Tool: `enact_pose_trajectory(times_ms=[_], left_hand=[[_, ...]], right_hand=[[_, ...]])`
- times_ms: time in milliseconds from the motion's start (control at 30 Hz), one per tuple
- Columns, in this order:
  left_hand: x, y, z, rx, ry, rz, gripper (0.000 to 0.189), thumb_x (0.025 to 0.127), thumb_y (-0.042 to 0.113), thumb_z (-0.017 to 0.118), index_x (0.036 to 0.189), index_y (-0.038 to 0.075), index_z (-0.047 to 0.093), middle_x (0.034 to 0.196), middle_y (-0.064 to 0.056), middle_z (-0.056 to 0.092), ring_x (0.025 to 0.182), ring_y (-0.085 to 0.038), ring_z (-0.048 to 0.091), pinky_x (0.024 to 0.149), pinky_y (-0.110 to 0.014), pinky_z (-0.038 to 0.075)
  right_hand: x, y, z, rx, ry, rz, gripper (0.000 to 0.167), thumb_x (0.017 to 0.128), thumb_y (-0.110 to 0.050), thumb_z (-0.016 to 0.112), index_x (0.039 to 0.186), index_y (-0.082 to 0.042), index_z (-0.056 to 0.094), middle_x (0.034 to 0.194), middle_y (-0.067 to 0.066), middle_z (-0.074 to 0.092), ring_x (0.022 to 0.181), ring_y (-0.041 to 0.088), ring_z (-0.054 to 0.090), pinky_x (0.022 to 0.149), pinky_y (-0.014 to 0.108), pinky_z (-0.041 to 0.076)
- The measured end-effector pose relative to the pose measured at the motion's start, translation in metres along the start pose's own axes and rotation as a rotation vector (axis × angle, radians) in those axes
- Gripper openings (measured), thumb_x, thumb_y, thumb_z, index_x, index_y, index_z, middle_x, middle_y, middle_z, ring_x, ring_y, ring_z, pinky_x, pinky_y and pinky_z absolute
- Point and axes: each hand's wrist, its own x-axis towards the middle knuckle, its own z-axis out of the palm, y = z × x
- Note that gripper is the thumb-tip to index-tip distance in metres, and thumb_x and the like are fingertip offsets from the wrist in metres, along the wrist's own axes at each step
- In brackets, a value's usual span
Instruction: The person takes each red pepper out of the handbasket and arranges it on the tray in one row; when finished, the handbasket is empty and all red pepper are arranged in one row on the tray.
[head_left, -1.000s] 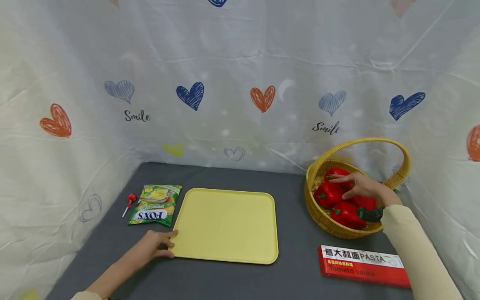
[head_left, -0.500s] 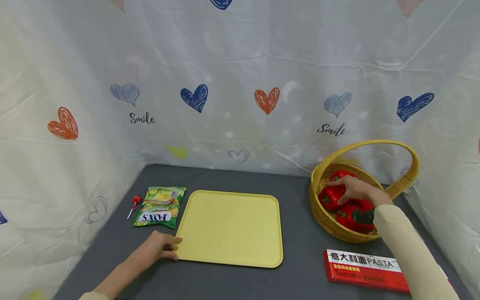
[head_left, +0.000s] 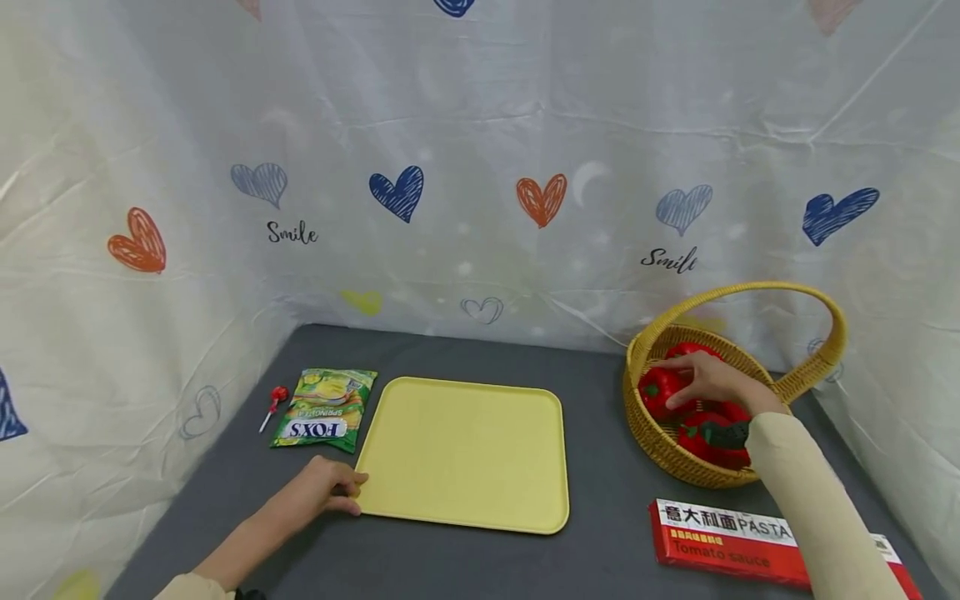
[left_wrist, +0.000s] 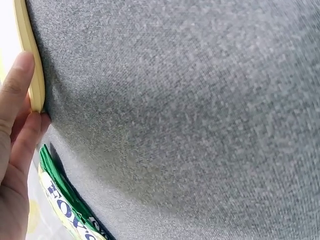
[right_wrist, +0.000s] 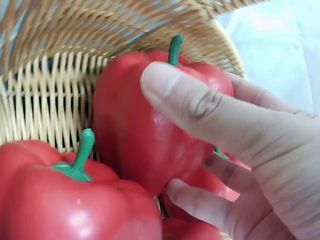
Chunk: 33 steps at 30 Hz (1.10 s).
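Observation:
My right hand (head_left: 711, 380) reaches into a yellow wicker basket (head_left: 660, 457) on the right and holds a red bell pepper (right_wrist: 125, 112) with a green stem. The thumb lies across the pepper's near side, and the fingers go round behind and below it. Another red bell pepper (right_wrist: 80, 210) sits beside it in the right wrist view, with more underneath. At the left, my left hand (head_left: 326, 486) pinches the near left corner of a flat yellow tray (head_left: 465, 454), thumb and fingers on its rim in the left wrist view (left_wrist: 36, 82).
A green Fox's candy bag (head_left: 326, 407) and a red lollipop (head_left: 275, 404) lie left of the tray. In front of the basket is a red and white pasta box (head_left: 727, 546), partly hidden by the right sleeve. The basket's tall handle (head_left: 750, 287) arches behind the right hand.
My right hand has come down onto the bell pepper at the basket's left, and its fingers have gone round it. The left hand stays at the tray corner; the view shifts slightly.

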Motion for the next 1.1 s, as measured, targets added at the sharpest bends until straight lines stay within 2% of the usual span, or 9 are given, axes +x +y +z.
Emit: enact_pose_trajectory(times_ms=[100,167,267,367,533,633,733,833,1100], left_hand=[[0.0,0.001,0.0,0.002,0.018,0.012,0.039,0.069,0.02,0.083,0.093,-0.009,0.071,0.076,0.003,0.071,0.074,0.0,0.061,0.063,-0.023,0.051],[-0.001,0.002,0.0,0.0,0.023,0.008,0.038,0.069,0.02,0.083,0.092,-0.008,0.072,0.077,0.001,0.071,0.074,-0.002,0.062,0.062,-0.023,0.051],[-0.001,0.002,0.0,-0.007,0.02,-0.017,0.033,0.069,0.019,0.083,0.089,-0.005,0.073,0.081,-0.005,0.073,0.077,-0.009,0.066,0.062,-0.024,0.052],[-0.001,0.003,0.0,-0.009,0.015,-0.035,0.026,0.069,0.019,0.083,0.084,0.0,0.074,0.085,-0.009,0.073,0.081,-0.016,0.068,0.064,-0.025,0.053],[-0.001,0.004,0.0,-0.001,0.029,-0.022,0.026,0.069,0.018,0.083,0.085,0.0,0.074,0.08,-0.002,0.072,0.082,-0.014,0.067,0.066,-0.026,0.054],[0.001,0.004,0.0,-0.002,0.039,-0.01,0.029,0.069,0.018,0.084,0.086,-0.002,0.073,0.078,0.001,0.071,0.082,-0.012,0.067,0.067,-0.027,0.054],[0.002,0.005,0.0,-0.004,0.038,-0.01,0.025,0.068,0.02,0.084,0.082,0.002,0.073,0.078,0.0,0.071,0.084,-0.017,0.068,0.068,-0.028,0.054],[0.001,0.006,0.0,-0.004,0.031,-0.014,0.02,0.068,0.021,0.083,0.077,0.007,0.072,0.081,-0.004,0.072,0.086,-0.022,0.069,0.069,-0.03,0.054],[0.001,0.005,0.0,0.012,0.004,-0.023,0.024,0.069,0.022,0.083,0.081,0.003,0.073,0.08,-0.001,0.072,0.085,-0.017,0.068,0.068,-0.029,0.054]], right_hand=[[-0.004,0.006,0.001,0.082,0.023,0.038,0.068,0.079,-0.024,0.079,0.135,0.002,0.05,0.066,-0.001,0.048,0.06,0.015,0.045,0.057,0.027,0.041],[-0.005,0.008,0.001,0.119,0.037,0.051,0.068,0.081,-0.025,0.078,0.137,0.001,0.049,0.065,0.001,0.05,0.06,0.015,0.047,0.057,0.026,0.042],[-0.008,0.01,0.002,0.157,0.064,0.071,0.066,0.083,-0.028,0.076,0.137,0.0,0.049,0.093,0.018,0.066,0.081,0.024,0.061,0.068,0.027,0.05],[-0.009,0.013,0.004,0.169,0.093,0.072,0.064,0.084,-0.029,0.074,0.136,-0.001,0.05,0.132,0.028,0.053,0.11,0.036,0.057,0.083,0.037,0.052],[-0.01,0.019,0.008,0.258,0.11,0.074,0.063,0.087,-0.026,0.072,0.138,0.002,0.047,0.138,0.03,0.045,0.129,0.047,0.039,0.096,0.051,0.043],[-0.011,0.022,0.009,0.364,0.101,0.08,0.066,0.089,-0.022,0.07,0.142,0.002,0.04,0.142,0.031,0.04,0.131,0.048,0.034,0.094,0.046,0.045],[-0.013,0.024,0.01,0.426,0.094,0.097,0.067,0.09,-0.022,0.068,0.145,0.0,0.036,0.143,0.03,0.038,0.126,0.04,0.045,0.09,0.04,0.049],[-0.016,0.026,0.012,0.468,0.101,0.115,0.066,0.091,-0.023,0.067,0.146,-0.002,0.035,0.142,0.031,0.04,0.113,0.022,0.055,0.089,0.04,0.05],[-0.025,0.032,0.017,0.516,0.151,0.124,0.069,0.093,-0.024,0.064,0.147,-0.001,0.029,0.145,0.031,0.033,0.108,0.002,0.054,0.088,0.035,0.05]])
